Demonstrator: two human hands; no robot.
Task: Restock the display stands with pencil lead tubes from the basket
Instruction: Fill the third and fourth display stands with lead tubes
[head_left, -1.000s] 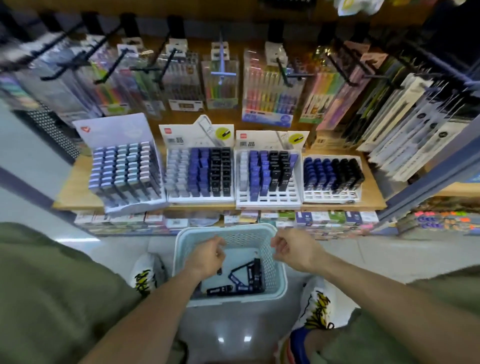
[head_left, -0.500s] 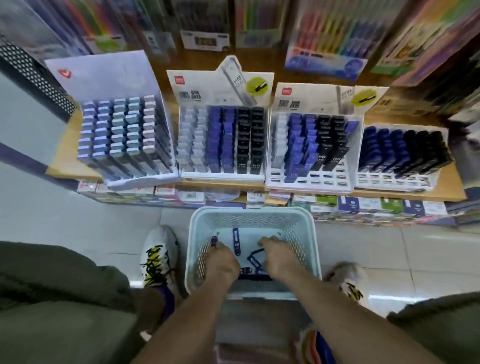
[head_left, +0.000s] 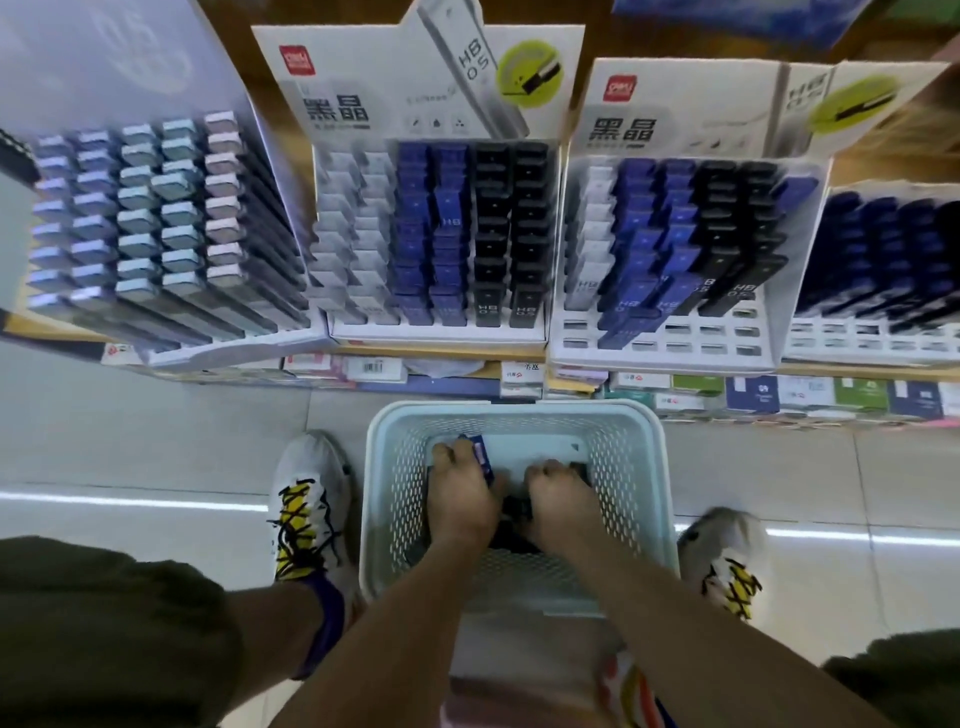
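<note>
Your two bare forearms reach forward and down, nearly parallel, wrists bent downward. Your left hand (head_left: 460, 488) is knuckles-up, fingers curled, pinching a blue tube (head_left: 482, 457) that pokes out just past its fingertips. Your right hand (head_left: 558, 493) sits just beside it, fingers curled under; what lies beneath those fingertips is hidden

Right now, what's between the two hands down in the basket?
In the head view, dark lead tubes lie in the gap between the left hand and right hand, on the floor of the basket.
</note>
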